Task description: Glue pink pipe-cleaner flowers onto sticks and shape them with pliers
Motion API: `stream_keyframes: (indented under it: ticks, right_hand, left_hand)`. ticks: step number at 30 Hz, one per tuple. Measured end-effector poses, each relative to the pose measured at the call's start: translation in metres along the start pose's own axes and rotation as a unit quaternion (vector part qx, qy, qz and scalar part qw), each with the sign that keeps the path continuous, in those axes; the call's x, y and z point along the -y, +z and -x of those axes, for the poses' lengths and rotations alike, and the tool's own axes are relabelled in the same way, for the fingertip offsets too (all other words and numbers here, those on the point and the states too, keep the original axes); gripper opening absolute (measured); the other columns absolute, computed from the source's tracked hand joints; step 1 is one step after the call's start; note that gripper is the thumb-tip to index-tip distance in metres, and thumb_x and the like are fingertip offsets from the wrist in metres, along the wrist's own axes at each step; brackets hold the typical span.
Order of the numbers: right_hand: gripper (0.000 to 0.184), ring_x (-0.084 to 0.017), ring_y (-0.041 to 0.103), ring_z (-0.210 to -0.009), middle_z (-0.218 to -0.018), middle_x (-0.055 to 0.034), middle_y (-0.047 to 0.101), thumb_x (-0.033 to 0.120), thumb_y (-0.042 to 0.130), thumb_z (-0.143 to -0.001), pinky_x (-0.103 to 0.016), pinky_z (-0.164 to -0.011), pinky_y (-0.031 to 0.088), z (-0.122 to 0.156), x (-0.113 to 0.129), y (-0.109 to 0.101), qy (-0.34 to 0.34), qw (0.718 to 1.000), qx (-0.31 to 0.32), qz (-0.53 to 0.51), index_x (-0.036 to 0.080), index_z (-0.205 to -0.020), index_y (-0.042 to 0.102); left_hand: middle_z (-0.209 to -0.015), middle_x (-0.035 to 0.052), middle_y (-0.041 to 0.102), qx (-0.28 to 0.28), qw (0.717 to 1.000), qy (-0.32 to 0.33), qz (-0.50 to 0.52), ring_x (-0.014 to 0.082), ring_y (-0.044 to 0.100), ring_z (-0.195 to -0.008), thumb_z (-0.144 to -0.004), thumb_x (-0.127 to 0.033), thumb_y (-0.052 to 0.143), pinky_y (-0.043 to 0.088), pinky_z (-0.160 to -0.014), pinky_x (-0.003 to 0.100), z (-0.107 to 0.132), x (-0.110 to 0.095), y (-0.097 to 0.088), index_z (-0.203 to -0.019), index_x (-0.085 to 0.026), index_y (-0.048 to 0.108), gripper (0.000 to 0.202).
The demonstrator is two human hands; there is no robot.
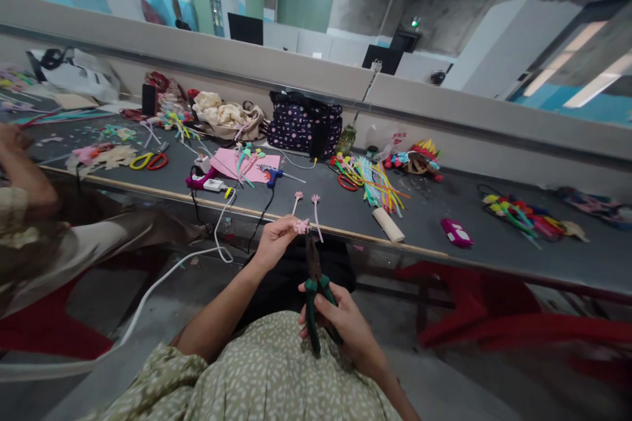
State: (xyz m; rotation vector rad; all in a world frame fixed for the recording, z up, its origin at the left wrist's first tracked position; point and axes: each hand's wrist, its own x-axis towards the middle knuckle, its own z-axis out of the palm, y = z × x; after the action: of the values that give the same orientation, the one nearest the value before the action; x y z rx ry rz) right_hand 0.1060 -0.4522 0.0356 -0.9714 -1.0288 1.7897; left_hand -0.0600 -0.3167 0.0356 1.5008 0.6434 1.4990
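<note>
Between the fingertips of my left hand (276, 240) is a small pink pipe-cleaner flower (301, 227), held just over the table's front edge. My right hand (343, 319) is wrapped round the green handles of a pair of pliers (315, 283). The jaws point up and away from me, with their tips at the flower's right side; whether they grip it I cannot tell. Just beyond, a pink flower on a pale stem (298, 197) and another pink flower with a lilac stem (316, 200) lie on the dark table.
A blue glue gun (272, 174) rests by a pink sheet (227, 161). Colourful pipe cleaners (372, 181), a beige roll (388, 225) and a magenta packet (457, 232) lie to the right. Scissors (149, 161) lie left, near another person's arm (29, 168). A white cable (162, 283) hangs down left.
</note>
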Motion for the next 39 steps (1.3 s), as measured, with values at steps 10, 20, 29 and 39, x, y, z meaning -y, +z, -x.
stream_keyframes:
  ticks: [10,20,29,39]
  right_hand:
    - [0.052,-0.017,0.065,-0.052,-0.07,-0.0055,0.069,0.05,0.066,-0.085,-0.027,-0.051,0.05,-0.003,-0.005,-0.002,-0.002,0.999,-0.015,0.037,0.012,-0.12,0.06]
    - [0.053,-0.014,0.06,-0.051,-0.07,-0.0039,0.067,0.052,0.063,-0.085,-0.023,-0.047,0.046,-0.005,-0.01,-0.001,-0.022,0.994,-0.06,0.084,0.012,-0.12,0.058]
    - [0.053,-0.015,0.063,-0.054,-0.072,-0.0046,0.068,0.052,0.063,-0.085,-0.025,-0.05,0.048,-0.004,-0.008,0.002,-0.014,0.995,-0.059,0.079,0.013,-0.121,0.058]
    - [0.053,-0.018,0.067,-0.058,-0.074,-0.0068,0.07,0.048,0.064,-0.086,-0.029,-0.056,0.053,0.0,-0.008,-0.001,-0.01,0.997,-0.043,0.067,0.012,-0.124,0.058]
  left_hand:
    - [-0.081,0.0077,0.069,-0.002,0.999,0.022,-0.026,0.0193,0.062,-0.079,-0.082,-0.033,0.068,0.047,-0.074,0.03,0.0,-0.004,-0.004,-0.08,-0.017,0.076,0.018]
    - [-0.084,0.0074,0.07,-0.012,0.999,0.023,-0.03,0.0198,0.062,-0.081,-0.081,-0.03,0.069,0.047,-0.075,0.03,0.004,0.004,-0.006,-0.086,-0.02,0.077,0.014]
    - [-0.081,0.0067,0.069,-0.014,0.999,0.009,-0.029,0.0181,0.061,-0.076,-0.082,-0.032,0.068,0.046,-0.072,0.029,0.004,0.003,-0.005,-0.083,-0.018,0.077,0.016]
    - [-0.084,0.0068,0.07,-0.024,0.999,-0.032,-0.001,0.0188,0.064,-0.082,-0.082,-0.031,0.068,0.048,-0.078,0.028,0.005,0.003,-0.003,-0.08,-0.017,0.076,0.016]
